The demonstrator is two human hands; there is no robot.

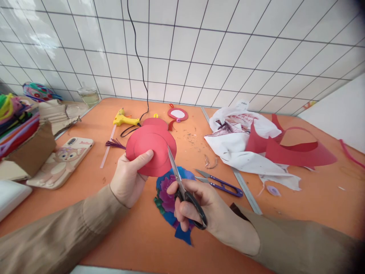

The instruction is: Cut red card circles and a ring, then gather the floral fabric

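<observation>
My left hand (129, 179) grips a round red paper piece (151, 152) at its lower left edge, thumb on top. A curved line shows on the paper. My right hand (196, 205) holds scissors with black handles (175, 167), their tips over the right part of the red paper. The blades look nearly closed. Below the hands lies a blue, purple and green flower-like piece (168, 194), partly hidden by my right hand. Purple thread snips (222, 184) rest just right of it. Behind the held paper is another red paper shape (156, 122).
A yellow glue gun (124, 118) with a black cord lies at the back. Left are a phone (64, 161) and a cardboard box (34, 152) of colourful strips. A white plastic bag (234, 150) and red paper scraps (302, 152) lie right. A small mirror (178, 113) sits near the wall.
</observation>
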